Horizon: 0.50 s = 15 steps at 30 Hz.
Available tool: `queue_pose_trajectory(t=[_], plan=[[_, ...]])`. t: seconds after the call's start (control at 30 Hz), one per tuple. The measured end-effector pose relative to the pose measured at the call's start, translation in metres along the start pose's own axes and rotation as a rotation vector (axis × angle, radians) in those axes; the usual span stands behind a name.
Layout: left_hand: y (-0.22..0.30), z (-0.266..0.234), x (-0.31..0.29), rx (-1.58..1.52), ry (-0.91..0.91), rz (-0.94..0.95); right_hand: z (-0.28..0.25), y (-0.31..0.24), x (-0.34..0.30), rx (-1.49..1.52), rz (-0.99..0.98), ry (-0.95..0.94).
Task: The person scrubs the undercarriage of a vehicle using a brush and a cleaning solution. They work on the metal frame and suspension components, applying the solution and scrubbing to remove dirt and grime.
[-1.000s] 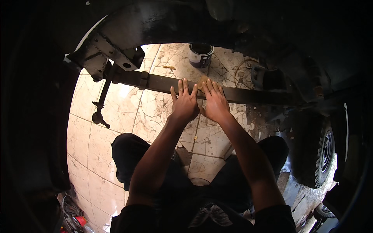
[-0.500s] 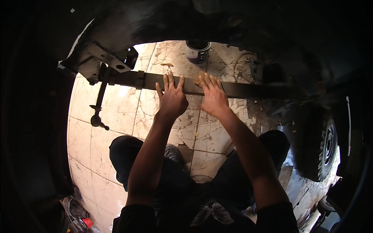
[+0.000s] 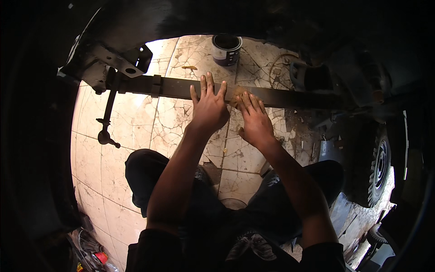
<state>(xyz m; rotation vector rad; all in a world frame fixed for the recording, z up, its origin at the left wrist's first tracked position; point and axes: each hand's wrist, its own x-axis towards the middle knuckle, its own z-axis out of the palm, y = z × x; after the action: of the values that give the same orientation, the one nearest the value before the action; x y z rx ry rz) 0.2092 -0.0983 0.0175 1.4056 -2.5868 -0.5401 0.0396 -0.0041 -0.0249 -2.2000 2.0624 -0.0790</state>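
Observation:
A long dark flat metal bar (image 3: 294,98), like a leaf spring, crosses in front of me. My left hand (image 3: 210,106) rests its spread, stretched fingers on the bar, with nothing in them. Just to its right, my right hand (image 3: 257,119) presses a brown piece of sandpaper (image 3: 236,95) flat against the bar under its fingertips. Those fingers lie close together and the thumb stands apart. Part of the sandpaper is hidden beneath them. Further left, a clamp (image 3: 156,85) wraps round the bar.
A rod with a ball joint (image 3: 104,137) hangs at the left, below a bracket (image 3: 130,65). An open paint can (image 3: 226,51) stands on the cracked tile floor (image 3: 122,167) beyond the bar. Dark bodywork arches overhead. A treaded wheel (image 3: 381,165) is at the right.
Both hands have slid to the right along the bar, the sandpaper moving with my right hand. The whole view has shifted slightly.

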Motion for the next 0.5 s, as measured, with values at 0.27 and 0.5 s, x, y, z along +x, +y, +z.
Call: queue_pose_trajectory(t=[0.27,0.5], plan=[[-0.032,-0.012,-0.020,0.120,0.028,-0.065,0.013,-0.017,0.024,-0.115,0.093,0.009],[-0.021,-0.020,-0.027,0.110,-0.058,-0.079,-0.004,-0.005,0.004,-0.087,0.011,-0.032]])
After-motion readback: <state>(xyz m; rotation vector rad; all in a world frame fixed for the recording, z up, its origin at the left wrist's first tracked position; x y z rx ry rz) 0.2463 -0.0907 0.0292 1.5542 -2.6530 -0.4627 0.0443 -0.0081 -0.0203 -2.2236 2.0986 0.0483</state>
